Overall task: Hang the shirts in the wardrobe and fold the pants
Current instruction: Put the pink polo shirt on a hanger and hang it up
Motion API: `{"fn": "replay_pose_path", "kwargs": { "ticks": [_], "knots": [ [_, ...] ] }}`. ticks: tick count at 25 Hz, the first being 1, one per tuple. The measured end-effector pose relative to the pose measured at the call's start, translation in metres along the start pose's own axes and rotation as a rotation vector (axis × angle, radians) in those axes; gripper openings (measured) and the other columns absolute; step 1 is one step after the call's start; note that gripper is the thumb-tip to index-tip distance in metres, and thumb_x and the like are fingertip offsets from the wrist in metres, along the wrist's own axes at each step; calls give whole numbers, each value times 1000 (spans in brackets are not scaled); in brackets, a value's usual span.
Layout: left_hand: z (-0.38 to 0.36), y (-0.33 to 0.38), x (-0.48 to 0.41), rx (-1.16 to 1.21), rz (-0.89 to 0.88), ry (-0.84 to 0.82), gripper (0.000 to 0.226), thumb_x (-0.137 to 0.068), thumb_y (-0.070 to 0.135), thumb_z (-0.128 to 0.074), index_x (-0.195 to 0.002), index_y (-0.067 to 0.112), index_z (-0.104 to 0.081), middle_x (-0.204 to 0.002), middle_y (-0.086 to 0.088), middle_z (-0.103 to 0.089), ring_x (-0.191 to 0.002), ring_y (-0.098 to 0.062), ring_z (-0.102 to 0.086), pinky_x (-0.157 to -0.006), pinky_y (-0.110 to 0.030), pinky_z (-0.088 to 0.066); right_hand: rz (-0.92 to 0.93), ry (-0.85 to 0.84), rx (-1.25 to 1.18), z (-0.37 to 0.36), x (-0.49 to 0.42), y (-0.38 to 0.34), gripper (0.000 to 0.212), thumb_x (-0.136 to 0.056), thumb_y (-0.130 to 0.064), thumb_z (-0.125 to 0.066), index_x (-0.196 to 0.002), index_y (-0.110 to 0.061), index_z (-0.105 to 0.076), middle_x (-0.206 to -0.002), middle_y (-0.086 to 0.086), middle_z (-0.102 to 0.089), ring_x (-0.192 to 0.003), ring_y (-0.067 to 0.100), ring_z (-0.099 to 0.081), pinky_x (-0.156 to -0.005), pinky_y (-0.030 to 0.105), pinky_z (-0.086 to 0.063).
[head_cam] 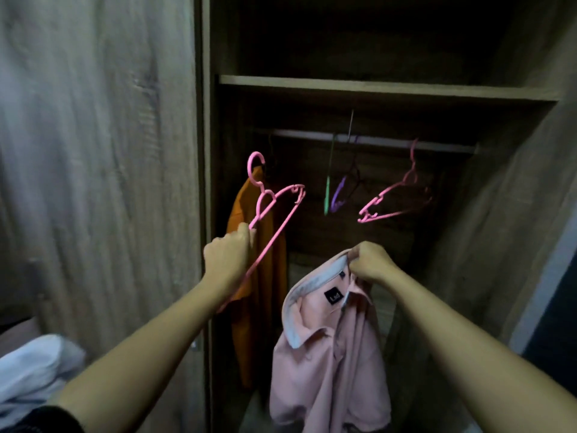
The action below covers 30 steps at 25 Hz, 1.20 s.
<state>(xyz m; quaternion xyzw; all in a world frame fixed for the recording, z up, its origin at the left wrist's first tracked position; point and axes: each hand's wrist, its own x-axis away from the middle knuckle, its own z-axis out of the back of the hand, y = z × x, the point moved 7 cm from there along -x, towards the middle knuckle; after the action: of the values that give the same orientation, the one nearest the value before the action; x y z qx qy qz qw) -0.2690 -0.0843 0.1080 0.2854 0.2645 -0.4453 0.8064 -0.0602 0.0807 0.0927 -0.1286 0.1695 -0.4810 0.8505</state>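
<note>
My left hand grips a pink plastic hanger by one arm, holding it up in front of the open wardrobe. My right hand pinches the collar of a pale pink shirt, which hangs down below it. An orange shirt hangs at the left end of the wardrobe rail. On the rail hang empty hangers: a green one, a purple one and a pink one.
A wooden shelf runs above the rail. The wardrobe's closed door fills the left; its open side panel stands on the right. Pale clothing lies at the lower left.
</note>
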Motion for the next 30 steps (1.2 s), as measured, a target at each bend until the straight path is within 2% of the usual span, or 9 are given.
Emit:
{"fn": "replay_pose_path", "kwargs": {
  "ticks": [5, 11, 14, 17, 21, 23, 25, 27, 30],
  "knots": [
    [24, -64, 47, 0, -203, 42, 35, -89, 38, -35, -75, 9, -47, -50, -16, -57, -40, -41, -54, -35, -34, -39, 14, -36, 16, -26, 6, 0, 24, -78, -6, -53, -91, -5, -73, -100, 18, -70, -95, 32, -64, -69, 29, -45],
    [46, -97, 90, 369, -355, 70, 35, -88, 47, -45, -72, 17, -53, -50, 2, -41, -53, -18, -42, -46, -27, -33, 105, -54, -56, -17, 19, -12, 28, -76, 3, -50, -67, -17, -68, -64, 4, -59, -62, 20, -56, -44, 22, -35],
    [35, -75, 100, 400, -458, 5, 39, -91, 56, -38, -79, 22, -52, -55, 10, -41, -52, -3, -42, -49, -17, -33, 185, -61, -12, -12, 25, -26, 32, -70, -3, -60, -50, -27, -63, -65, -2, -60, -66, 20, -61, -50, 24, -43],
    [13, -39, 106, 432, -538, -63, 44, -92, 57, -35, -79, 21, -56, -55, 1, -53, -49, -7, -51, -49, -22, -38, 351, -77, 34, -11, 39, -68, 28, -69, -10, -55, -86, -20, -74, -105, 8, -67, -101, 28, -62, -83, 37, -52],
    [13, -31, 104, 587, -369, 39, 43, -90, 60, -38, -82, 21, -55, -60, 3, -57, -53, -3, -54, -50, -20, -37, 597, -102, 157, 3, 64, -105, 39, -77, -43, -52, -115, -37, -63, -93, -10, -65, -90, 10, -56, -90, 36, -45],
    [26, -33, 100, 657, -309, 122, 41, -90, 58, -40, -83, 22, -58, -67, 20, -57, -53, 10, -50, -49, -10, -35, 752, 125, 283, 22, 71, -110, 48, -84, -56, -35, -121, -34, -57, -90, -8, -64, -88, 12, -58, -81, 35, -40],
    [34, -31, 99, 691, -313, 167, 41, -91, 55, -39, -81, 22, -61, -66, 30, -57, -54, 16, -50, -52, -3, -35, 924, 412, 370, 33, 81, -114, 46, -87, -56, -32, -96, -24, -64, -77, 0, -66, -73, 23, -65, -58, 32, -42],
    [41, -28, 95, 534, -306, 234, 45, -94, 57, -33, -86, 21, -61, -64, 19, -59, -59, 5, -57, -55, -17, -44, 966, 521, 399, 42, 82, -118, 43, -86, -55, -37, -72, -19, -56, -63, 1, -62, -55, 25, -63, -42, 26, -33],
    [44, -25, 103, 267, -173, 398, 36, -86, 50, -46, -108, 22, -56, -103, -8, -57, -95, -26, -53, -78, -38, -34, 952, 531, 360, 49, 80, -130, 47, -85, -58, -36, -66, -17, -51, -61, 2, -63, -56, 27, -63, -44, 24, -27]
  ]
}}
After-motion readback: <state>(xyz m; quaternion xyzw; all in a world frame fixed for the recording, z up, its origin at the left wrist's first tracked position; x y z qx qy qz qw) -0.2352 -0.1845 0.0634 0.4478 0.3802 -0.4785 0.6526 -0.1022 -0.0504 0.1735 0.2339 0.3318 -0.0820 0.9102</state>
